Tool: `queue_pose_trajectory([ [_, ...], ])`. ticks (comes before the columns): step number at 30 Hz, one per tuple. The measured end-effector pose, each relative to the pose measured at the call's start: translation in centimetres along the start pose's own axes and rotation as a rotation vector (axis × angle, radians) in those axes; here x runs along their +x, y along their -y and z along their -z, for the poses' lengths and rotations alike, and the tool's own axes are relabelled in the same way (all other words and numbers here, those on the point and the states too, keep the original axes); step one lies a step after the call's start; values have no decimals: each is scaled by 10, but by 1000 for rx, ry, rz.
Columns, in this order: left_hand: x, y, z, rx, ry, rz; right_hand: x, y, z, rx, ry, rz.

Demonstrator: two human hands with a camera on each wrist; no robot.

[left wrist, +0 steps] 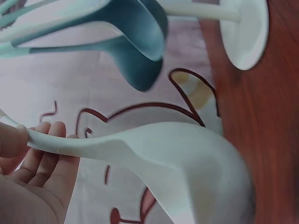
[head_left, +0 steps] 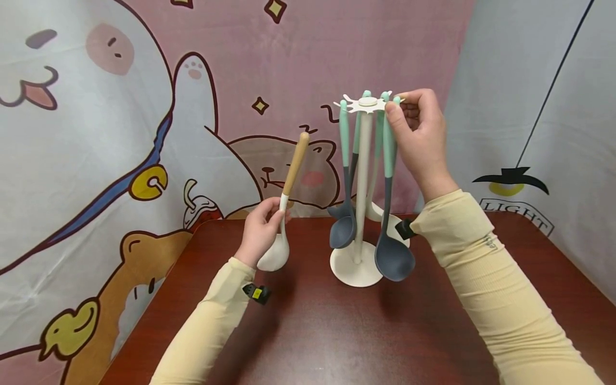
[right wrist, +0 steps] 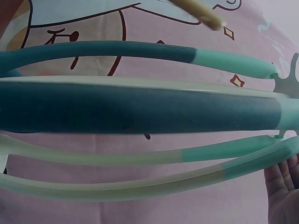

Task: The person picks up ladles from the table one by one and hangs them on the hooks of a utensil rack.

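Observation:
My left hand (head_left: 260, 230) pinches a white ladle (head_left: 275, 254) by its neck, below the wooden handle (head_left: 295, 166). The ladle stands tilted, handle up, left of a white utensil rack (head_left: 364, 182). At the rack's top, my right hand (head_left: 425, 139) has thumb and fingers about the end of a mint-green handle. In the right wrist view, its fingers lie behind the handle of a cream-shafted utensil (right wrist: 117, 192); the thumb is hidden there. A dark grey ladle (head_left: 394, 262) with a mint handle hangs in front of this utensil.
Several more mint-handled utensils hang from the rack, among them a small dark ladle (head_left: 341, 232). Its round white base (head_left: 344, 270) stands on the reddish-brown table (head_left: 327, 331). A cartoon-printed cloth (head_left: 308, 59) hangs behind the table.

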State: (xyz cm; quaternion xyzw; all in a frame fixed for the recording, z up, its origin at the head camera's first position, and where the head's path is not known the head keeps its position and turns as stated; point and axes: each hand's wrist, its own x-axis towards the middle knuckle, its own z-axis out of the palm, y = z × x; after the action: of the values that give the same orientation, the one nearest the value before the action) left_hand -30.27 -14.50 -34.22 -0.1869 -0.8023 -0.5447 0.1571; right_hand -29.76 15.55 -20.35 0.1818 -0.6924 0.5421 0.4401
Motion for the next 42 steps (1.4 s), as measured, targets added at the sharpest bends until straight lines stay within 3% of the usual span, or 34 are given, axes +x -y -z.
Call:
queue_pose_trajectory([
  [7, -1, -21, -1, -84, 34, -10, 1, 0, 0, 0, 2, -9],
  [14, -3, -33, -2, -87, 29, -22, 1, -1, 0, -17, 3, -19],
  [27, -3, -48, -2, -178, 14, -39, 2, -1, 0, -4, 0, -20],
  [34, -4, -53, -6, -248, 7, -83, 2, -4, 1, -12, 2, -36],
  [42, -6, -57, -13, -255, 0, -100, 1, -4, 1, -26, 4, -31],
])
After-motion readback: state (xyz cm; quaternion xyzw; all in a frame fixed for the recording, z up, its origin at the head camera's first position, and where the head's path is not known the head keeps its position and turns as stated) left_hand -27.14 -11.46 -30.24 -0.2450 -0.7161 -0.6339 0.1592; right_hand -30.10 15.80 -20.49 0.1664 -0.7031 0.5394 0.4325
